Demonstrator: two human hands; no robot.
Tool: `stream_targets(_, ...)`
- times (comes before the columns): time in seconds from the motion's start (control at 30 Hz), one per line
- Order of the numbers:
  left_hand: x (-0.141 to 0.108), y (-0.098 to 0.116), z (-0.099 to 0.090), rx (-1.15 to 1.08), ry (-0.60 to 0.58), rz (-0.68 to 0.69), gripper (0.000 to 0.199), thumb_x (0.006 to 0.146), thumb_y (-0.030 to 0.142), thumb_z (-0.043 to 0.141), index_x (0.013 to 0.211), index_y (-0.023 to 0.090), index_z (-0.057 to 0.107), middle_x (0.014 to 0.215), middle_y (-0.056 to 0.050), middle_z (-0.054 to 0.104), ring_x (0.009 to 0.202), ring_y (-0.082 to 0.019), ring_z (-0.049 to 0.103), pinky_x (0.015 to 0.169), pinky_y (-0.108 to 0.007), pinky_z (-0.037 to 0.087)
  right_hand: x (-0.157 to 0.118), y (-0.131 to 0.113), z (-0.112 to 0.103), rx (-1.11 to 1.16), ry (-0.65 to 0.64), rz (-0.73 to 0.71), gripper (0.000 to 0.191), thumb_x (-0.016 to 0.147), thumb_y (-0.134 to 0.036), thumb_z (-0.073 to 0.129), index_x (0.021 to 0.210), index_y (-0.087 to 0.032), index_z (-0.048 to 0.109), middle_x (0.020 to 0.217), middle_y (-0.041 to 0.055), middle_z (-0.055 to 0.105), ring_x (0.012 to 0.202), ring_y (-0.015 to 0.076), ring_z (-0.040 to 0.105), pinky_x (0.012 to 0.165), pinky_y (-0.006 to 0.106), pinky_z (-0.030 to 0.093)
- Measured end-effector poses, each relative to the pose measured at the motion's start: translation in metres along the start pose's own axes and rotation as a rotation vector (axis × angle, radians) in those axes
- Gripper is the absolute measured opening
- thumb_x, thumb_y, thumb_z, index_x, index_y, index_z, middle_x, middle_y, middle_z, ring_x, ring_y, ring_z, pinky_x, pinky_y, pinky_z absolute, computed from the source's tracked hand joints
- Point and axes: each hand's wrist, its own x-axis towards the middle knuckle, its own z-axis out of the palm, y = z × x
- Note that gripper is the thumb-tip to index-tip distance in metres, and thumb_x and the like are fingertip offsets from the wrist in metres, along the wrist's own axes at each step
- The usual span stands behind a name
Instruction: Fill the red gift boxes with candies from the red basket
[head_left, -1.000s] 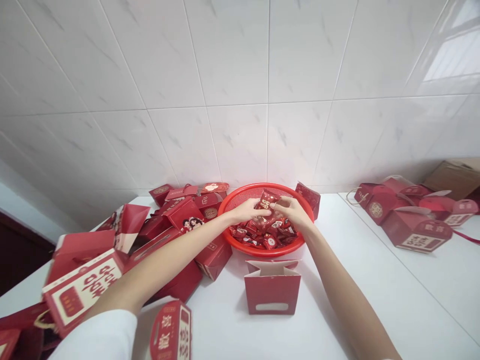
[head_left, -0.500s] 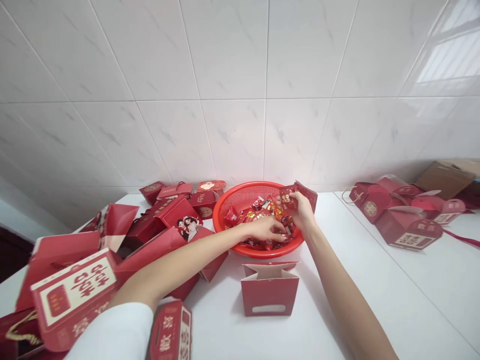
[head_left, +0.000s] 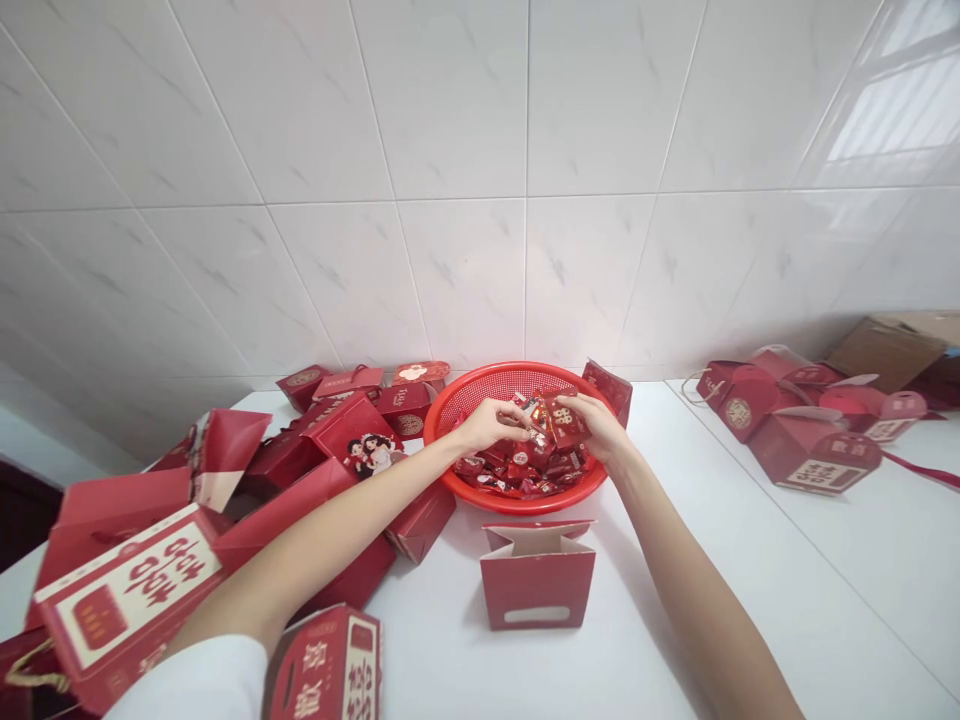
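Note:
My left hand (head_left: pixel 491 425) is over the red plastic basket (head_left: pixel 437 455), its fingers curled in a pinch above the candies. What lies between those fingertips is too small to make out. Held in my right hand (head_left: pixel 600 425), at the basket's right side, is a dark red packet (head_left: pixel 566 422) with gold print. Wrapped candies (head_left: pixel 521 465) in shiny red and some gold fill the basket. Just in front of it an open red gift box (head_left: pixel 538 585) stands upright on the white table, its top facing up.
Many red gift boxes (head_left: pixel 135 585) lie heaped on the left, some folded open. More closed boxes (head_left: pixel 806 450) sit to the right near a brown cardboard box (head_left: pixel 892 350). One red box (head_left: pixel 609 390) stands behind the basket against the tiled wall (head_left: pixel 465 270).
My left hand has lifted from the candies and shifted back and left. My right hand has lowered the packet over the basket. The view has shifted slightly.

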Motion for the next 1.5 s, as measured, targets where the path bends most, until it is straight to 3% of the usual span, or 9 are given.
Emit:
stream_targets(0.2, -0.005, 0.000, 0.006, -0.094, 0.099, 0.043, 0.038, 0.047, 0.036, 0.093, 0.066, 0.013, 0.068, 0.095, -0.007, 0.071, 0.079, -0.018, 0.068, 0.076, -0.032, 0.054, -0.012, -0.002, 0.002, -0.118, -0.247, 0.079, 0.022, 0.063, -0.031, 0.086, 0.074, -0.020, 0.071, 0.071, 0.0005, 0.073, 0.062, 0.0156, 0.067, 0.050, 0.024, 0.052)
stream_targets(0.53, -0.003, 0.007, 0.005, -0.286, 0.275, 0.009, 0.051, 0.039, 0.040, 0.095, 0.071, 0.014, 0.066, 0.080, -0.001, 0.069, 0.073, -0.015, 0.063, 0.077, -0.032, 0.052, -0.007, -0.002, 0.000, 0.071, -0.047, -0.037, 0.027, 0.056, -0.021, 0.085, 0.079, -0.020, 0.070, 0.073, -0.0001, 0.073, 0.063, 0.0161, 0.067, 0.057, 0.026, 0.055)
stream_targets(0.73, -0.002, 0.022, 0.018, -0.433, 0.320, 0.039, 0.049, 0.039, 0.038, 0.095, 0.068, 0.015, 0.063, 0.070, 0.002, 0.065, 0.068, -0.012, 0.061, 0.074, -0.029, 0.052, -0.020, -0.008, 0.008, -0.080, -0.267, -0.027, 0.044, 0.058, -0.024, 0.086, 0.100, -0.022, 0.073, 0.085, 0.0004, 0.075, 0.078, 0.0187, 0.071, 0.069, 0.028, 0.056)
stream_targets(0.83, -0.005, 0.037, 0.022, -0.406, 0.303, 0.069, 0.047, 0.045, 0.040, 0.093, 0.072, 0.015, 0.064, 0.075, 0.001, 0.066, 0.072, -0.013, 0.061, 0.076, -0.030, 0.052, -0.028, -0.017, 0.012, -0.128, -0.253, -0.117, 0.044, 0.057, -0.025, 0.086, 0.099, -0.023, 0.073, 0.082, -0.0002, 0.074, 0.076, 0.0189, 0.070, 0.069, 0.029, 0.055)
stream_targets(0.97, -0.034, 0.072, 0.012, -0.262, 0.234, 0.171, 0.032, 0.063, 0.040, 0.084, 0.078, 0.016, 0.069, 0.084, -0.001, 0.068, 0.079, -0.014, 0.061, 0.083, -0.032, 0.051, -0.046, -0.044, 0.007, -0.178, -0.159, -0.199, 0.043, 0.059, -0.031, 0.086, 0.098, -0.023, 0.071, 0.081, 0.0013, 0.074, 0.069, 0.0199, 0.069, 0.059, 0.029, 0.053)
stream_targets(1.1, -0.097, 0.110, 0.005, 0.116, -0.138, 0.229, 0.014, 0.079, 0.034, 0.075, 0.072, 0.021, 0.075, 0.102, -0.005, 0.070, 0.090, -0.019, 0.065, 0.081, -0.032, 0.052, -0.076, -0.075, -0.002, -0.173, -0.173, -0.288, 0.040, 0.061, -0.034, 0.085, 0.098, -0.024, 0.072, 0.086, 0.0031, 0.075, 0.071, 0.0203, 0.069, 0.063, 0.031, 0.055)
stream_targets(1.17, -0.129, 0.120, 0.009, 0.310, -0.238, 0.210, 0.014, 0.082, 0.032, 0.072, 0.072, 0.024, 0.078, 0.108, -0.005, 0.070, 0.099, -0.021, 0.066, 0.088, -0.033, 0.051, -0.091, -0.085, -0.004, -0.185, -0.215, -0.326, 0.041, 0.062, -0.035, 0.086, 0.099, -0.026, 0.072, 0.087, 0.0039, 0.075, 0.070, 0.0208, 0.069, 0.063, 0.034, 0.056)
stream_targets(1.3, -0.162, 0.109, 0.025, 0.529, -0.230, 0.165, 0.021, 0.092, 0.034, 0.061, 0.090, 0.028, 0.081, 0.114, -0.005, 0.070, 0.098, -0.021, 0.067, 0.088, -0.031, 0.052, -0.112, -0.090, -0.001, -0.229, -0.357, -0.344, 0.041, 0.063, -0.039, 0.087, 0.100, -0.027, 0.072, 0.083, 0.0034, 0.074, 0.062, 0.0193, 0.066, 0.059, 0.035, 0.056)
stream_targets(1.5, -0.149, 0.070, 0.034, 0.445, 0.034, 0.140, 0.029, 0.089, 0.032, 0.065, 0.115, 0.027, 0.075, 0.109, -0.005, 0.075, 0.102, -0.023, 0.067, 0.093, -0.035, 0.052, -0.126, -0.086, 0.012, -0.379, -0.505, -0.282, 0.035, 0.074, -0.033, 0.083, 0.106, -0.026, 0.070, 0.075, 0.0007, 0.069, 0.056, 0.0149, 0.060, 0.053, 0.029, 0.052)
